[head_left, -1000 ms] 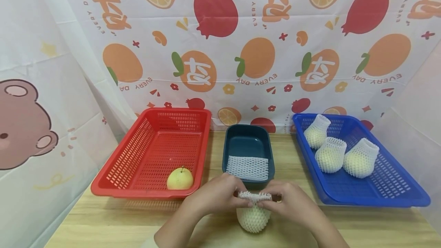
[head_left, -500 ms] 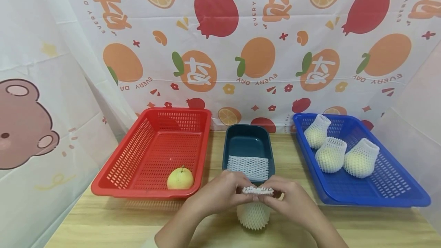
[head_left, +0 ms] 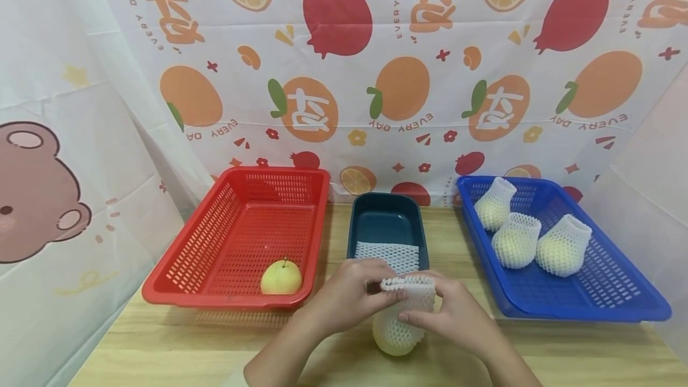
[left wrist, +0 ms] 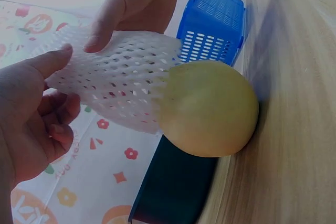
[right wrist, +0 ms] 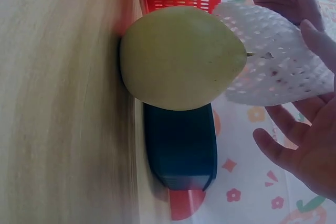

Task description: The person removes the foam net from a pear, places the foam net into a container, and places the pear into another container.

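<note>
A yellow-green pear (head_left: 390, 342) stands on the table in front of me, with a white foam net sleeve (head_left: 415, 297) above it. In the left wrist view the sleeve's lower edge meets the top of the bare pear (left wrist: 212, 111). The right wrist view shows the pear's stem (right wrist: 250, 54) at the mouth of the sleeve (right wrist: 273, 59). My left hand (head_left: 357, 296) pinches the left side of the sleeve between thumb and fingers. On the other side my right hand (head_left: 454, 312) holds it, thumb in front.
A red basket (head_left: 185, 300) with one bare pear (head_left: 281, 278) stands left. Behind my hands is a dark teal tray (head_left: 387, 200) containing flat white foam nets (head_left: 387, 254). To the right, a blue basket (head_left: 586, 315) holds three net-covered pears (head_left: 561, 249).
The sleeve was around the pear a second ago; it has risen, and the pear's lower part now shows bare. Both hands have moved slightly up with it. The baskets stay put.
</note>
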`<state>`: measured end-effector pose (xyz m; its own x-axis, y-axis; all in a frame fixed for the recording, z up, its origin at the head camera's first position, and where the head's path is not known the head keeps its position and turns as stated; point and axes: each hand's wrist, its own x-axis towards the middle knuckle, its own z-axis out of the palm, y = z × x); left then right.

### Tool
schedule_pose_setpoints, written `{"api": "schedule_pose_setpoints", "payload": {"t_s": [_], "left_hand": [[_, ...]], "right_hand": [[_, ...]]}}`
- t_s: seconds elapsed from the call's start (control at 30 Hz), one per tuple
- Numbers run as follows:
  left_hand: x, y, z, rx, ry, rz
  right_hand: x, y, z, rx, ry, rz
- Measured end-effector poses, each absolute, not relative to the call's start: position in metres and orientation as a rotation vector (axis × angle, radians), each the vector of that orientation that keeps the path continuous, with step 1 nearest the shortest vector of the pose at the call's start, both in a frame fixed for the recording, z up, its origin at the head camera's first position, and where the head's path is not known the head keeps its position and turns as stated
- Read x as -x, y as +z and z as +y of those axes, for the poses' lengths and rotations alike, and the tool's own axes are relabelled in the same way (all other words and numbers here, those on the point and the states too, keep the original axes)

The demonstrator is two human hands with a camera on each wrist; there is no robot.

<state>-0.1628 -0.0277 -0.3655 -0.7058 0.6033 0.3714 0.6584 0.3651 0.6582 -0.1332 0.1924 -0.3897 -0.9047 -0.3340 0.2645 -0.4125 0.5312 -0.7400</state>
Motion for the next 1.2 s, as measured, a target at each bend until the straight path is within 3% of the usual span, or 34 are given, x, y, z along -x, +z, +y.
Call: {"api": "schedule_pose_setpoints", "payload": {"t_s": [0.3, 1.2], "left_hand": [[0.1611, -0.3618, -0.0288, 1.101, -1.401, -2.374], [0.1664, -0.3699, -0.0241, 0.985, -1.454, -2.619]], "right_hand": [[0.1340, -0.3920, 0.1926, -0.708, 1.364, -2.593], [0.1328, -0.3855, 0.1956, -0.410, 1.486, -2.316]]}}
